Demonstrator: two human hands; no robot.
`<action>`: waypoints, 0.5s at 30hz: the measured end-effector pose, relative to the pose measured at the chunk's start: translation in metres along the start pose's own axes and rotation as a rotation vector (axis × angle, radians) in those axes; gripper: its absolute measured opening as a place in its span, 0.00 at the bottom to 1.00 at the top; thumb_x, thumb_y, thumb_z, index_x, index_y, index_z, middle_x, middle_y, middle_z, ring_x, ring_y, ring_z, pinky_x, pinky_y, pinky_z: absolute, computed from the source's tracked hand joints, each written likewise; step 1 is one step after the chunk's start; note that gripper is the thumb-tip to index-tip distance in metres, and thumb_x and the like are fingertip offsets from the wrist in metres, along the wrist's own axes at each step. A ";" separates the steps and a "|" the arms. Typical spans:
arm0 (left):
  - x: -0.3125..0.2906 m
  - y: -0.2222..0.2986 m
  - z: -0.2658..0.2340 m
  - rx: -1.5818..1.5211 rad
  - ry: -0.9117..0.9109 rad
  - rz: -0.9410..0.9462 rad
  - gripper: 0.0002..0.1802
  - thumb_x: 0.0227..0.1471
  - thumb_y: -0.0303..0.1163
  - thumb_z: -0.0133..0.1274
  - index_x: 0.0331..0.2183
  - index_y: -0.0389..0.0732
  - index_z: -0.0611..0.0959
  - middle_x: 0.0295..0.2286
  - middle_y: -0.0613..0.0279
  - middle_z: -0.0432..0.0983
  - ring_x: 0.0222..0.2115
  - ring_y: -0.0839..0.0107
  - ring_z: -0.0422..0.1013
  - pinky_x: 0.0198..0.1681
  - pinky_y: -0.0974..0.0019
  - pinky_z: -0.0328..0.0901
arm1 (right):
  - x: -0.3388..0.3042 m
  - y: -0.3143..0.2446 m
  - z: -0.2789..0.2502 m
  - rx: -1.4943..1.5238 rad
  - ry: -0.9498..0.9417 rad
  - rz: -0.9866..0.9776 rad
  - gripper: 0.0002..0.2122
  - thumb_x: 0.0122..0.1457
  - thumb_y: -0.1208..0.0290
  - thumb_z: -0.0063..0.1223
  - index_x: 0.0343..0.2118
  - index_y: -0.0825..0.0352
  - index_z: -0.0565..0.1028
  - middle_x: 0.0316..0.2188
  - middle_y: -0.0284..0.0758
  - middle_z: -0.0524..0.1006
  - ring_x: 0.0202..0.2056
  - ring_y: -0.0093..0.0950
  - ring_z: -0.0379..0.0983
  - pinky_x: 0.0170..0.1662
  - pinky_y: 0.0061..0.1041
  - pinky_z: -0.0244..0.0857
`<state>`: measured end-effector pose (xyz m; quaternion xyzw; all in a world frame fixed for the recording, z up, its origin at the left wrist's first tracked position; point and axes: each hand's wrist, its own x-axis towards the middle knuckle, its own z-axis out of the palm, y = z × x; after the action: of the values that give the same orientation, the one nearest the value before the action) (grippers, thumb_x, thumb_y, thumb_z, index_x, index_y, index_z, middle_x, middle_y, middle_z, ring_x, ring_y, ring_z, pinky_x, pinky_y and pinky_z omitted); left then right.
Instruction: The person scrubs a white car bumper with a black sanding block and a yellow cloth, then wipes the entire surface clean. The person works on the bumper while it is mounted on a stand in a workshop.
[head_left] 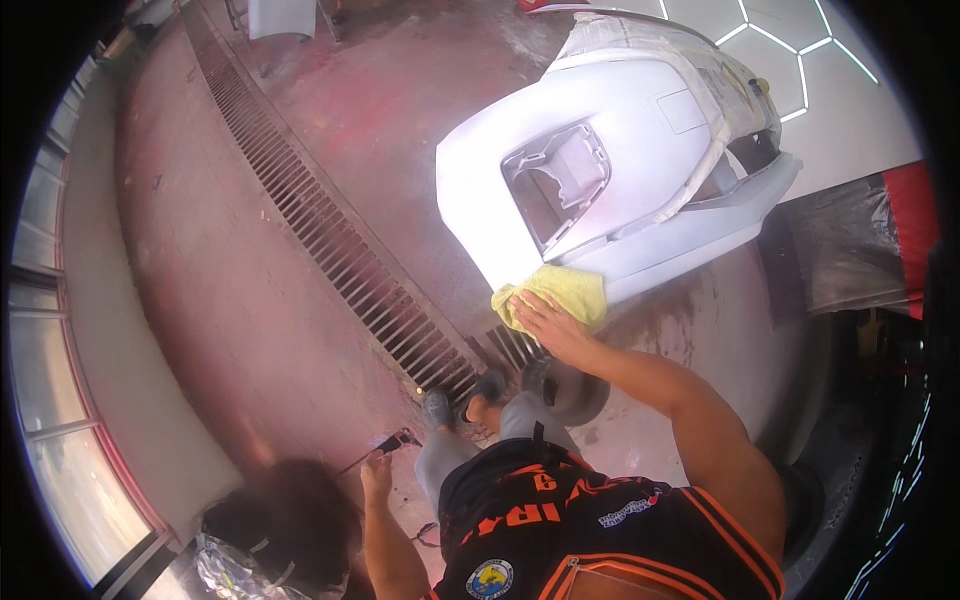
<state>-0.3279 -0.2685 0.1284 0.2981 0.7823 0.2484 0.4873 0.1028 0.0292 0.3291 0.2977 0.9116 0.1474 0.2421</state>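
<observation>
Head view, catalogued from my remote station: item one, right hand [545, 322], laid over the yellow cloth [578, 290]; fingers extended, slightly parted; whether they pinch any fold I cannot tell. Item two, the same cloth: under the fingers and spreading to their 1 to 3 o'clock, long axis roughly 9 to 3, lying against the lower corner of the white panel [640, 150]. Item three, that panel: from the fingers, its body rises between 11 and 2 o'clock; one pale edge runs from the cloth toward 11, the lower lip toward 2. I judge the cloth's place at this corner, where both edges meet, to be the governing relation, with the right hand plainly the nearer. Item four, left hand [376, 470], at 8 o'clock from the cloth and well apart; fingers closed round a small dark object [396, 441], kind uncertain. Edges and room: the cut-out in the panel sits at 12 from the cloth, bounding travel that way; broader smooth face lies at 11 and 1. Item five, slotted floor grate [310, 215], running from 11 o'clock down toward the feet.
</observation>
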 end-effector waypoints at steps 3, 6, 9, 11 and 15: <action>-0.020 -0.017 0.012 -0.128 0.000 -0.140 0.23 0.55 0.37 0.58 0.47 0.29 0.80 0.31 0.53 0.81 0.31 0.65 0.78 0.32 0.62 0.70 | 0.050 -0.006 0.013 -0.087 -0.134 -0.119 0.32 0.58 0.64 0.51 0.66 0.67 0.60 0.71 0.39 0.50 0.72 0.41 0.39 0.72 0.41 0.39; -0.057 -0.026 0.017 -0.224 0.072 -0.307 0.23 0.56 0.36 0.57 0.50 0.31 0.79 0.36 0.51 0.81 0.32 0.64 0.78 0.32 0.63 0.69 | 0.115 -0.005 0.049 -0.206 -0.201 -0.228 0.32 0.59 0.59 0.51 0.65 0.67 0.63 0.71 0.39 0.51 0.72 0.43 0.37 0.72 0.41 0.36; -0.096 -0.039 0.031 -0.426 0.185 -0.537 0.25 0.57 0.36 0.56 0.53 0.32 0.76 0.40 0.52 0.79 0.32 0.66 0.77 0.30 0.65 0.68 | 0.182 0.012 0.075 -0.247 -0.336 -0.282 0.30 0.61 0.57 0.50 0.64 0.66 0.65 0.69 0.40 0.57 0.70 0.41 0.47 0.70 0.43 0.43; -0.130 -0.041 0.044 -0.463 0.235 -0.620 0.26 0.58 0.36 0.54 0.55 0.33 0.73 0.40 0.54 0.78 0.31 0.67 0.76 0.27 0.66 0.66 | 0.235 0.030 0.085 -0.294 -0.380 -0.319 0.30 0.61 0.57 0.50 0.65 0.65 0.65 0.68 0.40 0.58 0.70 0.41 0.48 0.70 0.44 0.44; -0.205 -0.040 0.095 -0.558 0.340 -0.772 0.26 0.59 0.37 0.52 0.55 0.33 0.73 0.39 0.54 0.78 0.34 0.63 0.76 0.29 0.64 0.69 | 0.327 0.067 0.109 -0.390 -0.412 -0.341 0.30 0.61 0.57 0.50 0.65 0.64 0.65 0.67 0.40 0.60 0.68 0.41 0.51 0.69 0.45 0.45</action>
<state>-0.1789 -0.4322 0.1888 -0.1993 0.8075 0.2948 0.4705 -0.0382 0.2957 0.1498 0.1122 0.8348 0.2134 0.4950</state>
